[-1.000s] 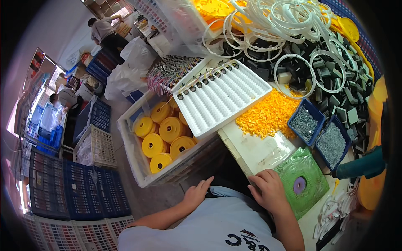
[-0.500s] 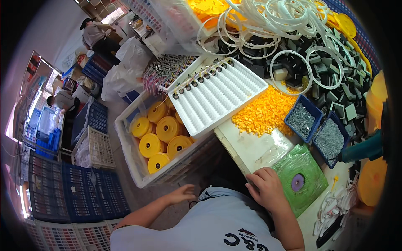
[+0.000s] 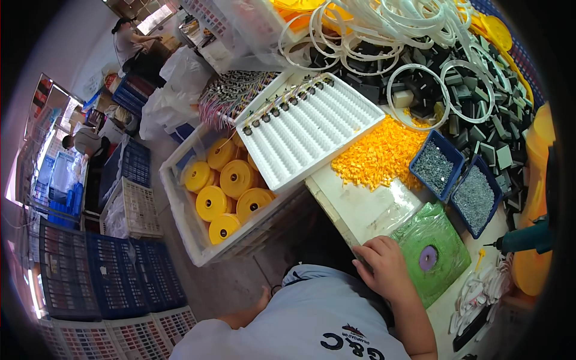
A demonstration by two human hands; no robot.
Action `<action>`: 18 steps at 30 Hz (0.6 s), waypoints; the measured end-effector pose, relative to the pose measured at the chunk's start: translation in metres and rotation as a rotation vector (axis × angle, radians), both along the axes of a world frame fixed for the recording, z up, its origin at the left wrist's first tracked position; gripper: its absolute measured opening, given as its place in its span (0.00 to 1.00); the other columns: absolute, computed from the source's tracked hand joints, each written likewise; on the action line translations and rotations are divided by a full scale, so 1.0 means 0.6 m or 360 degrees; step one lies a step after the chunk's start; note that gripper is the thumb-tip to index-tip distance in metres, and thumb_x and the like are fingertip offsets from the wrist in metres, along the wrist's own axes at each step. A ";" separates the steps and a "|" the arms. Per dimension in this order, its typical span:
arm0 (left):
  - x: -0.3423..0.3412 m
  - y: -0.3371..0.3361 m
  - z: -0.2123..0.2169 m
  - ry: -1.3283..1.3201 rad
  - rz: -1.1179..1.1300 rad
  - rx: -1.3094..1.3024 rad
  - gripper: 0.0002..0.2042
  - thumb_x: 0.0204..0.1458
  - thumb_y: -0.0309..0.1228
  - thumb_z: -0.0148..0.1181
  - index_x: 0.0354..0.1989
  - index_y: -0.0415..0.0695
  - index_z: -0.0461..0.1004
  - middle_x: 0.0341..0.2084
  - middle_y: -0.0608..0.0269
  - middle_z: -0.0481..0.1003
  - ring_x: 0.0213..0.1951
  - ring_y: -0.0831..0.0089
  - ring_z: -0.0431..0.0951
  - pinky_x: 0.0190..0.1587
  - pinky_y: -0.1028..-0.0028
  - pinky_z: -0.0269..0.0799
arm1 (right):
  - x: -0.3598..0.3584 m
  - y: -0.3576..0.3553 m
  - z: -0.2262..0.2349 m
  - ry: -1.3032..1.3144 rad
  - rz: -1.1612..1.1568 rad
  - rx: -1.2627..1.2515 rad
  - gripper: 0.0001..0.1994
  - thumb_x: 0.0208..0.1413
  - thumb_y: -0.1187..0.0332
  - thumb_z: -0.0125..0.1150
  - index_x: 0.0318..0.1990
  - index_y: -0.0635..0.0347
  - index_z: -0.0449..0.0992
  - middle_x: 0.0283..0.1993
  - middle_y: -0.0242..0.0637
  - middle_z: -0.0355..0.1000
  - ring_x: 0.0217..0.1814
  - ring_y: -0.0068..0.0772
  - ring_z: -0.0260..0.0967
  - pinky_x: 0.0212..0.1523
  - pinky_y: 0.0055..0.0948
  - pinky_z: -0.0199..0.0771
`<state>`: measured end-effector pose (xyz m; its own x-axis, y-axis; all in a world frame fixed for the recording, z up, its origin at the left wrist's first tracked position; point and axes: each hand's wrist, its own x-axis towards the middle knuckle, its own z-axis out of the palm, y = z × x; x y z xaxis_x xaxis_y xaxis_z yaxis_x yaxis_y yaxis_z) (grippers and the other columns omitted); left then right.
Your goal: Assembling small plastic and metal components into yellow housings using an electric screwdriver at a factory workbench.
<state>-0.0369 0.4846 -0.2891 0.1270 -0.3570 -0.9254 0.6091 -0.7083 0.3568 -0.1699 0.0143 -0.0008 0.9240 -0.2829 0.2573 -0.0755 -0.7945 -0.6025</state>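
Observation:
My right hand (image 3: 384,264) rests on the front edge of the white worktable (image 3: 354,207), its fingers loosely bent and nothing visible in them. Right beside it lies a green plastic-wrapped pad (image 3: 447,246) with a purple ring (image 3: 428,258) in its middle. Low at my side, by the shirt, is my left hand (image 3: 263,298), partly hidden by my body; its fingers do not show well. Farther along the table are a heap of small yellow plastic parts (image 3: 372,159) and two blue trays of small metal pieces, one tray (image 3: 440,165) behind the other (image 3: 477,198).
A white ridged tray (image 3: 312,132) holds a row of wired parts. Left of the table, a crate (image 3: 180,231) contains yellow spools (image 3: 237,178). White rings (image 3: 420,96) lie over dark blocks. A power driver (image 3: 525,239) sits at right. Two people work at far left.
My left hand has drawn down and back toward my body, becoming partly covered. The right hand stays at the table edge. The view has shifted slightly.

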 end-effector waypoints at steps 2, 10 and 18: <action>0.005 -0.006 -0.001 -0.0013 -0.0024 0.0006 0.30 0.66 0.57 0.48 0.63 0.44 0.73 0.61 0.56 0.75 0.63 0.60 0.73 0.64 0.52 0.67 | 0.004 0.003 0.000 -0.0005 0.0023 0.0017 0.13 0.50 0.69 0.72 0.43 0.57 0.82 0.40 0.37 0.75 0.48 0.46 0.73 0.51 0.42 0.73; 0.039 0.074 0.007 -0.0054 -0.0250 0.0041 0.30 0.66 0.57 0.48 0.62 0.44 0.74 0.60 0.55 0.75 0.62 0.60 0.73 0.64 0.53 0.68 | -0.006 -0.002 0.001 -0.0045 -0.0003 0.0016 0.13 0.50 0.69 0.72 0.43 0.56 0.81 0.40 0.38 0.75 0.47 0.45 0.73 0.50 0.41 0.74; 0.020 -0.153 -0.010 -0.0034 -0.0243 0.0040 0.29 0.66 0.56 0.48 0.61 0.44 0.74 0.60 0.54 0.76 0.62 0.60 0.74 0.63 0.53 0.68 | 0.007 0.012 -0.009 -0.0035 0.0028 -0.0068 0.13 0.49 0.71 0.72 0.43 0.57 0.81 0.39 0.38 0.75 0.45 0.45 0.73 0.49 0.42 0.74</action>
